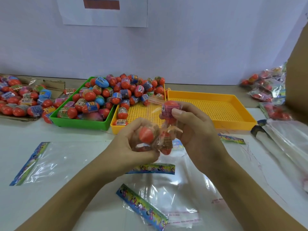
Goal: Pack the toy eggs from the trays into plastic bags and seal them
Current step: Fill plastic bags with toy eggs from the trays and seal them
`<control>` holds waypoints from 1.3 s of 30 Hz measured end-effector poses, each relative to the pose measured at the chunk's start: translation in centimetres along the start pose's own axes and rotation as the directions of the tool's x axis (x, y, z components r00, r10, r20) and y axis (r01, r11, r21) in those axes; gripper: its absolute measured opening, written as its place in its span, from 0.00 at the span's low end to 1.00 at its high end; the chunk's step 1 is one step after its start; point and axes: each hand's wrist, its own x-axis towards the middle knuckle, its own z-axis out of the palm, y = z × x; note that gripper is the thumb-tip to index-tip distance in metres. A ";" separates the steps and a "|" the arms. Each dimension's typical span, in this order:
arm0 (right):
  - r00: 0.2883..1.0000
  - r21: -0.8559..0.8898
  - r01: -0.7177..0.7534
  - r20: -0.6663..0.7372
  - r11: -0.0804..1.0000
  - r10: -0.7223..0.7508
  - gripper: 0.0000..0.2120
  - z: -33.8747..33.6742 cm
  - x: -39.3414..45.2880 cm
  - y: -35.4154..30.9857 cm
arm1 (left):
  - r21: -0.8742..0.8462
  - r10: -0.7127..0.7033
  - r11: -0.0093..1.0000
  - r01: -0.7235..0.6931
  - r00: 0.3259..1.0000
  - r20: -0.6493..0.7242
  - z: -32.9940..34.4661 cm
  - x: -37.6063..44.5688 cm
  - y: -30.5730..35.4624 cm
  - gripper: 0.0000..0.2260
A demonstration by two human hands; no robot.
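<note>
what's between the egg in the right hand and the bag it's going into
Nothing visible. The right hand holds the pink-wrapped red toy egg at the open mouth of the clear plastic bag, which the left hand grips lower down around eggs already inside.

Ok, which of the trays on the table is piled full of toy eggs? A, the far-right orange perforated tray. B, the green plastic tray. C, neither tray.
B: the green plastic tray is heaped with red-tipped plastic toy eggs, while the far-right orange perforated tray shows only bare mesh.
</note>
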 end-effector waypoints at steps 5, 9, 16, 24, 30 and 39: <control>1.000 -0.001 0.021 0.017 1.000 -0.021 0.09 0.1 0.0 -0.1 | -0.105 0.008 0.994 -0.005 0.999 0.031 0.4 0.0 0.0 0.14; 0.999 -0.010 0.035 0.023 0.999 -0.035 0.08 0.1 -0.1 0.1 | -0.108 0.042 0.993 -0.054 0.994 -0.104 1.1 0.3 -0.2 0.09; 0.999 -0.040 0.035 0.039 0.999 -0.033 0.09 0.3 -0.2 0.4 | -0.076 0.049 0.995 -0.063 0.985 -0.165 1.1 0.3 0.0 0.08; 1.000 -0.004 0.011 -0.017 1.000 -0.012 0.10 0.1 -0.1 0.2 | -0.111 0.000 0.994 -0.013 0.993 -0.121 0.4 0.2 -0.2 0.11; 1.000 -0.005 -0.005 -0.021 1.000 0.005 0.10 0.0 0.1 0.2 | -0.111 0.002 0.994 -0.022 0.984 -0.179 0.3 0.5 -0.3 0.08; 1.000 -0.065 -0.009 -0.024 0.998 0.007 0.11 0.2 0.2 0.0 | -0.067 0.085 0.993 -0.099 0.979 -0.185 1.3 0.1 0.6 0.11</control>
